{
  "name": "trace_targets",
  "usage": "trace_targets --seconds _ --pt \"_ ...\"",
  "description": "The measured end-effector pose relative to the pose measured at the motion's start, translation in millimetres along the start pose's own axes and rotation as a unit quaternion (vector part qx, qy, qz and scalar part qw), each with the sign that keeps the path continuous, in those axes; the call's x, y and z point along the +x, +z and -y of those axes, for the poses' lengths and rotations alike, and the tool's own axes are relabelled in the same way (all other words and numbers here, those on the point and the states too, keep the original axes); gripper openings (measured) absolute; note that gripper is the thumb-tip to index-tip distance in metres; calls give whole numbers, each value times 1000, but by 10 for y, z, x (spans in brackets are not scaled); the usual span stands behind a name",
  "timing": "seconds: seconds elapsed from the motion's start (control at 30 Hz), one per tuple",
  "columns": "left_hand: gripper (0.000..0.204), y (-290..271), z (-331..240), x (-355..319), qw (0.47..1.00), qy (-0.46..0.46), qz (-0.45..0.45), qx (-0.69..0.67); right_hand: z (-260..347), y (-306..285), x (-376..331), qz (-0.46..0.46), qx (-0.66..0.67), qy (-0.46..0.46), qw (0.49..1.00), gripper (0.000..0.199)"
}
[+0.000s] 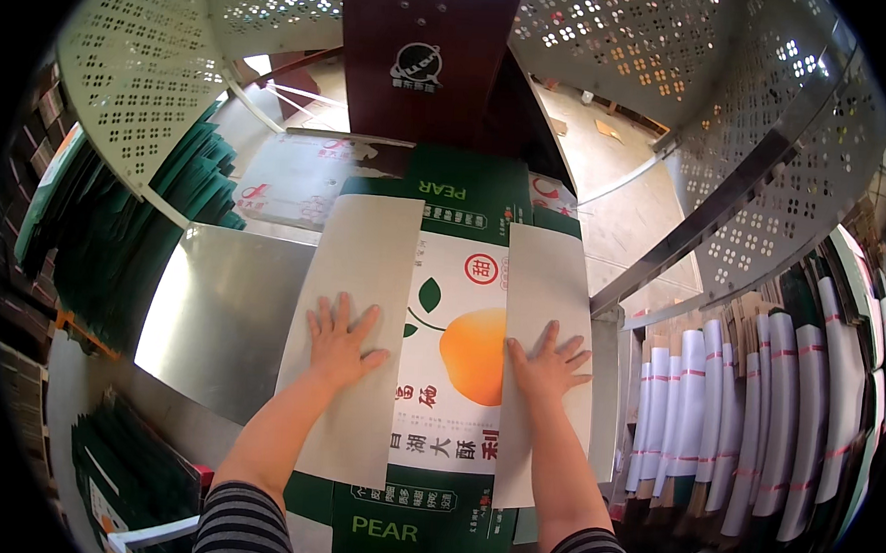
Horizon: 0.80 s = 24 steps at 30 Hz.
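In front of me lies a flat cardboard fruit carton (469, 353), green and white, printed with a large yellow pear. Its two long plain pale side flaps are folded inward over the print. My left hand (338, 345) rests flat with fingers spread on the left flap (360, 242). On the right flap (553, 282), my right hand (548, 361) presses with its fingers apart, the thumb near the flap's inner edge. Neither hand holds anything. Green end panels show at the carton's far and near ends.
A shiny metal plate (226, 315) adjoins the carton on the left. Stacks of green cardboard (126, 210) stand beyond it; strapped bundles of white cardboard (727, 402) line the right. A dark red machine panel (424, 65) rises ahead, flanked by perforated metal guards (143, 71).
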<state>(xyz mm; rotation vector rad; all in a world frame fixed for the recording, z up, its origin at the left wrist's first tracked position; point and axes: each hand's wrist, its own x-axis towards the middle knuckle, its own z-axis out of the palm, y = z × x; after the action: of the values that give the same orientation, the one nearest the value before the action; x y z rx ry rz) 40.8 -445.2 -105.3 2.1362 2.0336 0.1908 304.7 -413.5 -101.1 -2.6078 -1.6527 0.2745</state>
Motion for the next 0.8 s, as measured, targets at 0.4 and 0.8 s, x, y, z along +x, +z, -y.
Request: trace_targets --seconds 0.4,0.8 --pt "57 47 -208 -63 999 -35 16 16 3 -87 -5 29 -4 21 999 76" --pt "58 108 -170 -50 999 -16 -4 36 6 -92 9 20 11 6 1000 76"
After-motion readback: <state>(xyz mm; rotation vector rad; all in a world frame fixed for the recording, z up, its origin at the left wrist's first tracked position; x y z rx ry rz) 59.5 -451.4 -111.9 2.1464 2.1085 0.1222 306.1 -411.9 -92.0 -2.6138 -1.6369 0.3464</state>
